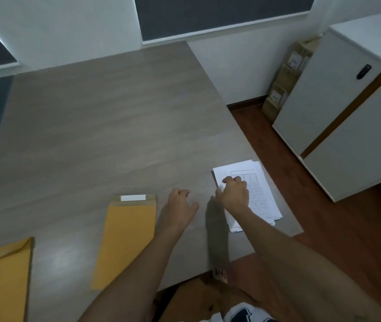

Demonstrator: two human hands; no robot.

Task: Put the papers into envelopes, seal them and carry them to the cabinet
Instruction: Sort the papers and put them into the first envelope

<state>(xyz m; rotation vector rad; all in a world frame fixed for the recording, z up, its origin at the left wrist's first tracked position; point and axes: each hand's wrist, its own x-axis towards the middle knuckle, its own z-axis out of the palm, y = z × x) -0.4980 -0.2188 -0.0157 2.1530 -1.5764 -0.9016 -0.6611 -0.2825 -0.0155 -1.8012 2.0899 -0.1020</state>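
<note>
My right hand [234,194] sits on the paper stack [261,196] at the desk [115,112] right edge, fingers curled; can't tell if the grip has a sheet yet. Left hand [181,206] rests loose on the desk, holding nothing, btwn stack & narrow envelope [126,240]. Envelope lies left of the papers, long axis running away from me, flap end far. Left hand's nearer it. 2nd envelope [1,280] further left.

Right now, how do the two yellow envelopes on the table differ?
1. The middle envelope lies fully in view, beside the left hand; the left envelope is cut off by the frame edge.
2. The middle envelope shows a white strip at its far end; the left envelope shows none, only a diagonal fold line.
Shared: both are yellow-brown, flat on the table, and untouched by either hand.
</note>
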